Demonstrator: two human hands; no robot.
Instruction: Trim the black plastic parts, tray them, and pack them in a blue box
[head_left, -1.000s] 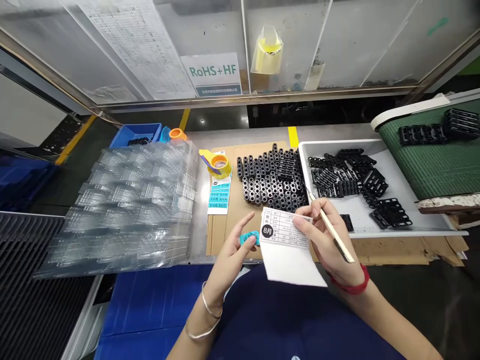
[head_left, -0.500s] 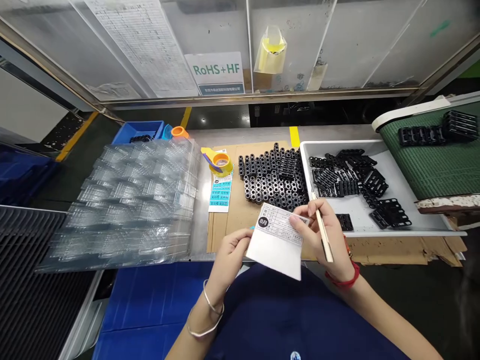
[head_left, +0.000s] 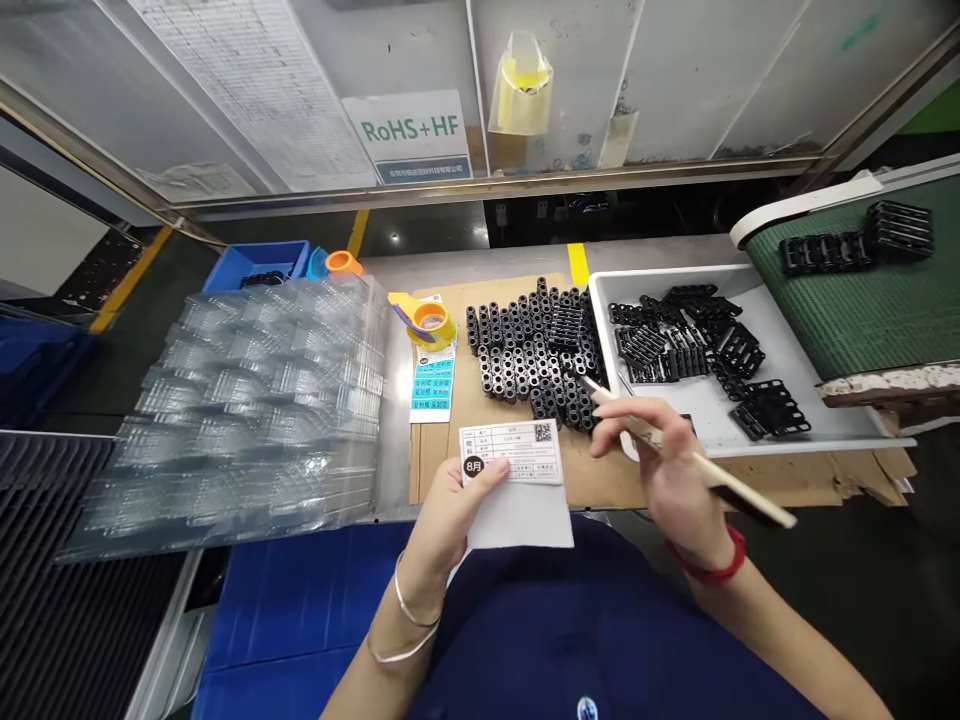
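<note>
My left hand (head_left: 450, 505) pinches a white paper label (head_left: 521, 512) by its left side, thumb on top. The label's upper half carries a printed table, a black round mark and a QR code at the corner. Between the fingers of my right hand (head_left: 664, 470) lies a slim cream pen (head_left: 739, 485) with a dark part near its rear end. Its front points toward the black parts, and the hand is apart from the label. Behind the label, many black ribbed plastic parts (head_left: 525, 345) stand packed in rows on cardboard (head_left: 435, 470).
Clear plastic trays (head_left: 247, 400) are stacked at left. A yellow tape dispenser (head_left: 429, 322) rests on a sheet of blue labels (head_left: 431, 390). At right, a white bin (head_left: 817, 425) holds loose black parts, beside a green conveyor belt (head_left: 862, 310). A blue bin (head_left: 255, 262) stands at back left.
My right hand has let go of the label and moved right, turning the pen to point forward. My left hand now holds the label alone, shifted left and turned more level.
</note>
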